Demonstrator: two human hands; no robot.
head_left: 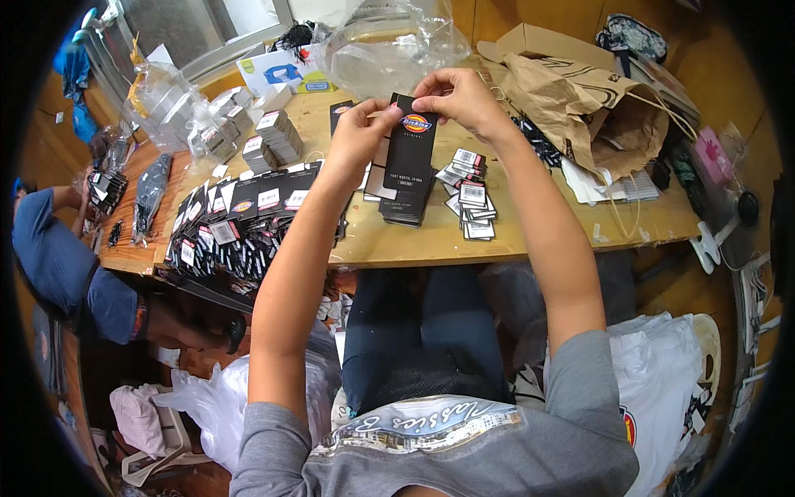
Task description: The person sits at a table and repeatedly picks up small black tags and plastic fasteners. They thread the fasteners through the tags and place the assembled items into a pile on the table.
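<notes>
My left hand [365, 131] pinches the upper left edge of a long black hang tag [410, 153] with a coloured oval emblem. At its top right corner, the fingers of my right hand [457, 101] are closed on the same tag. Directly below it lies a stack of similar black tags [404, 217], partly covered by the held one. Small barcode tags [473, 195] are loosely heaped to the right of the stack. Another dark tag [340, 110] shows partly behind my left hand.
A broad pile of black tags [240, 207] covers the table's left front, with bundled tag stacks [281, 135] behind. Clear plastic bags [397, 50] stand at the back. A brown paper bag [580, 103] lies right. Far left, another person [62, 248] handles small items.
</notes>
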